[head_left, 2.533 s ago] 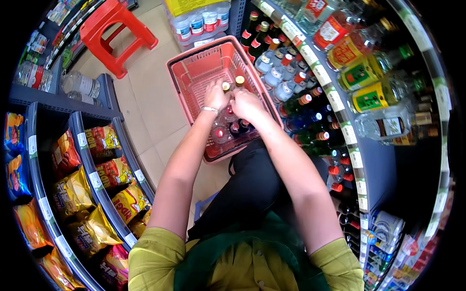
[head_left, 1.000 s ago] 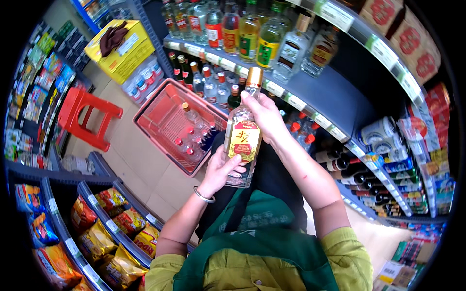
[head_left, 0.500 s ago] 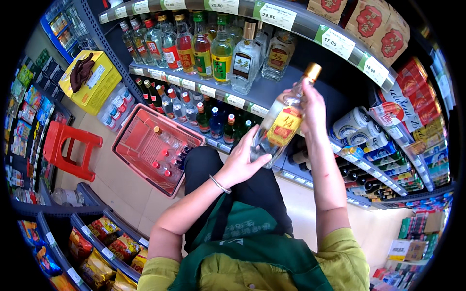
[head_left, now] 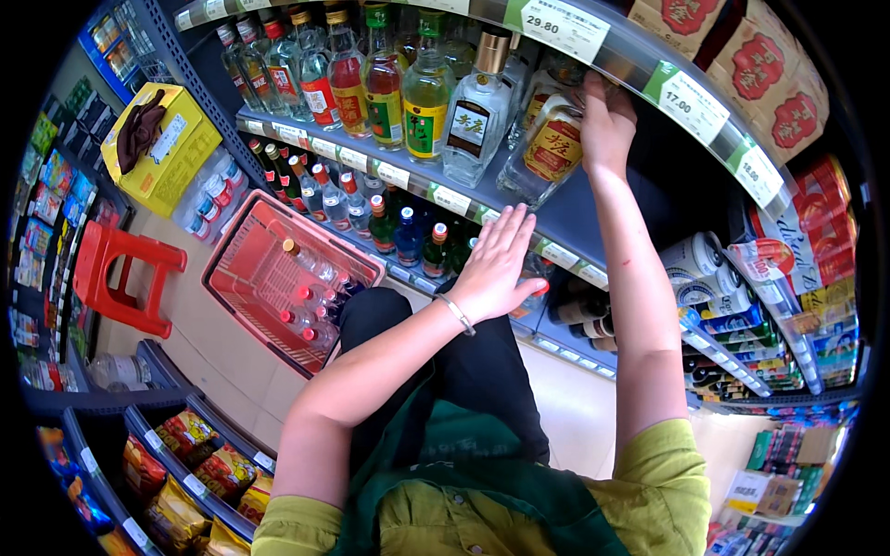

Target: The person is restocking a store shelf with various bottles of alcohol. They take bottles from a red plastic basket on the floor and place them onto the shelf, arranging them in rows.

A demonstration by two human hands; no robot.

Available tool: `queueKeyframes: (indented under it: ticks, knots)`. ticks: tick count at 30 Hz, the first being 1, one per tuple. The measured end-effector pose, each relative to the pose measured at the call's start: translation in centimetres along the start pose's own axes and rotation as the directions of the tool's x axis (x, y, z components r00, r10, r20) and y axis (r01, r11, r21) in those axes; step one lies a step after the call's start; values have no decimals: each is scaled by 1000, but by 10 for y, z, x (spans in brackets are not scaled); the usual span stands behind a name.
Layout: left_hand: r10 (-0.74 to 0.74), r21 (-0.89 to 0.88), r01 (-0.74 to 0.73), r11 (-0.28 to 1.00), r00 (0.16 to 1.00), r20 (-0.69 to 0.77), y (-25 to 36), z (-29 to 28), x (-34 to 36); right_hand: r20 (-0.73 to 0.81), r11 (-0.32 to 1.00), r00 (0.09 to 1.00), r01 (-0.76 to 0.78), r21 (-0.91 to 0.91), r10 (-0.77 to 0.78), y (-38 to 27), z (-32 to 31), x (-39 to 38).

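Note:
A clear glass liquor bottle [head_left: 549, 153] with a gold and red label stands at the front edge of the upper shelf, slightly tilted. My right hand [head_left: 607, 125] is wrapped round its neck and top, which hides the cap. Lower and to the left, my left hand [head_left: 499, 264] is apart from the bottle, fingers stretched out and holding nothing. To the left of the bottle stands a square clear bottle [head_left: 475, 125] with a gold cap and dark label. A similar bottle is partly hidden behind the held one.
Several bottles [head_left: 345, 88] line the upper shelf to the left, with smaller bottles below. A pink basket [head_left: 243, 315] holding bottles sits on the floor beside my knee. Farther left are a red stool [head_left: 125, 278] and a yellow box [head_left: 167, 144]. Beer cans [head_left: 691, 258] fill the right shelf.
My right hand has carried the bottle from above my lap up and forward onto the shelf. My left hand has let go of its base and opened out.

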State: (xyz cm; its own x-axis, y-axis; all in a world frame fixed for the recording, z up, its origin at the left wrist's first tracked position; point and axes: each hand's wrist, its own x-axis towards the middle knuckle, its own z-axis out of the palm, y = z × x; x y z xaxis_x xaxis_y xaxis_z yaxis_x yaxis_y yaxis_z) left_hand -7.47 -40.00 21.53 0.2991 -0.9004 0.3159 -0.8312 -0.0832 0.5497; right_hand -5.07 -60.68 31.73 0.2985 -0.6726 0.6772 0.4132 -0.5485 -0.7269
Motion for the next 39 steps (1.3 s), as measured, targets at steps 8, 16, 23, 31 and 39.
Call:
queueKeyframes:
  ticks: [8, 16, 23, 31, 39]
  knots:
    - [-73, 39, 74, 996, 997, -39, -28, 22, 36, 108, 924, 988, 139, -356, -107, 19, 16, -7]
    - [-105, 61, 111, 992, 991, -85, -35, 27, 54, 170, 566, 825, 505, -651, -540, 33, 21, 6]
    - [-121, 97, 129, 987, 989, -89, -40, 32, 65, 121, 618, 831, 492, -613, -543, 40, 18, 11]
    - [-153, 105, 163, 981, 984, -97, -37, 37, 67, 95, 734, 877, 450, -509, -472, 40, 20, 7]
    - [-51, -16, 49, 999, 984, -170, -40, 31, 54, 106, 812, 909, 408, -418, -402, 42, 15, 4]
